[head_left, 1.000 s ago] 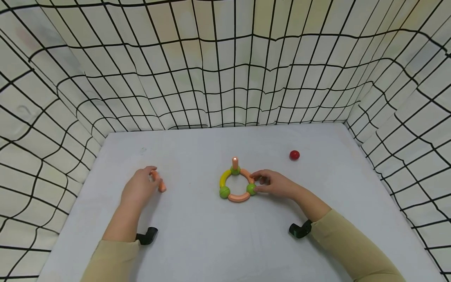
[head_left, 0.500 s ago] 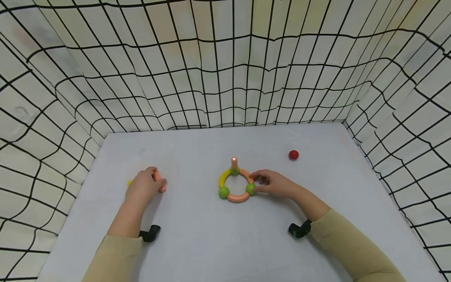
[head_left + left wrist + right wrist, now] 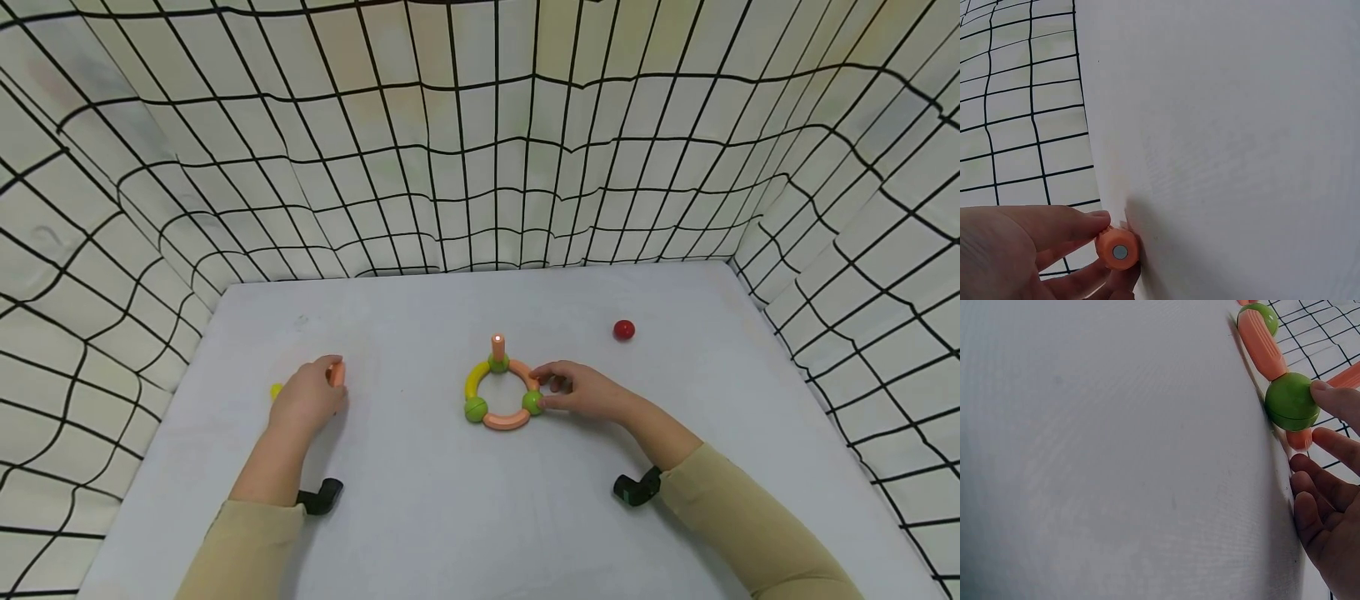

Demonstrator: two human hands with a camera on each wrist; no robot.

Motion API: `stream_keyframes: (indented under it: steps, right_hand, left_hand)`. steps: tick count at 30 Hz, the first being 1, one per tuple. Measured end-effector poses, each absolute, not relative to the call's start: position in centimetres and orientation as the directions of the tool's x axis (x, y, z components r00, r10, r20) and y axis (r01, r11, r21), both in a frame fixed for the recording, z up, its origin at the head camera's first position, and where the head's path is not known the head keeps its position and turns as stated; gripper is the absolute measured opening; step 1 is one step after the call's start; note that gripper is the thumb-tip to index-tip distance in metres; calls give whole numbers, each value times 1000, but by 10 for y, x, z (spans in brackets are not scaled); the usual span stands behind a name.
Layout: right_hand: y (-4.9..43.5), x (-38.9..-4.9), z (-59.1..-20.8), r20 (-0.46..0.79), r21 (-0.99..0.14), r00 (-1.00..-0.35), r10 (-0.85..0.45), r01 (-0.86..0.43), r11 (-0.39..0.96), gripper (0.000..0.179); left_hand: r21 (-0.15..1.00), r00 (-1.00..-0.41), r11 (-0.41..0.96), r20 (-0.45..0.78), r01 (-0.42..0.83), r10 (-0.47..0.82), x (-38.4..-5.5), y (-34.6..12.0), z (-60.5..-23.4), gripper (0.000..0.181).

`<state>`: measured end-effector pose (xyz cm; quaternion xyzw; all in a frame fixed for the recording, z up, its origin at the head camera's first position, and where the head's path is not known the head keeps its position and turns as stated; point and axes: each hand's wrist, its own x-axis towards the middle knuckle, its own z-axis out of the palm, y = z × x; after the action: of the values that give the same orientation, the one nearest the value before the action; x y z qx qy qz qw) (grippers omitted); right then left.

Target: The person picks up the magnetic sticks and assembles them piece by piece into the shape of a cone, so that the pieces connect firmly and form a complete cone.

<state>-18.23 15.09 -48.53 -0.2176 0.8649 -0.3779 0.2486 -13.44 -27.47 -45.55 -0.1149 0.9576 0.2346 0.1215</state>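
My left hand [image 3: 306, 398] pinches an orange magnetic rod [image 3: 338, 373] between thumb and fingers, at the left of the table. In the left wrist view the rod's round end with a grey metal disc [image 3: 1120, 252] faces the camera. At mid-table lies a ring of magnetic toy pieces [image 3: 506, 422]: green balls joined by orange and yellow curved rods. One orange rod [image 3: 498, 347] stands upright on its far ball. My right hand [image 3: 588, 392] holds the ring's right side, thumb on a green ball [image 3: 1291, 403] and index finger by the adjoining orange rod.
A red ball [image 3: 624, 330] lies at the back right. Part of a yellow piece [image 3: 276, 390] shows left of my left hand. Black netting [image 3: 480, 167] over pale walls encloses the white table [image 3: 420, 517] at the back and sides.
My left hand has taken up the orange rod and turned it, so it looks shorter in the head view. The yellow piece beside that hand has come into sight. The right hand stays put.
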Motion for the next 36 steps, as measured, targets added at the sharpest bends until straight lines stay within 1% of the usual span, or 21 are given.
stream_keyframes:
  steps: [6,11,16,22,28,36]
  right_hand:
    - [151,-182,-484,-263,-764,-781,-566,-190,617,51]
    - [151,-182,-484,-260,-764,-782,-567,-193,616,51]
    - [151,-181,-484,-258,-767,-783,-566,-191,613,50]
    - [151,-181,-486,-254,-772,-785,-565,-188,608,49]
    - [152,-182,-488,-245,-775,-785,-569,-194,602,50]
    - [150,-179,-484,-250,-779,-793,-555,-176,602,50]
  left_hand:
    - [438,-947,859,-286,-266,-147,-132,-271,-451,56]
    - [447,-962,867,-247,-222,-120,-130,-263,-449,54]
    - [468,-976,868,-201,-167,-80,-128,-249,-445,53]
    - [499,-982,856,-182,-134,-47,-125,-229,-442,56]
    - [525,-990,847,-138,-87,-16,-120,-209,-438,55]
    - [578,-992,814,-124,-58,17,-117,-186,-438,51]
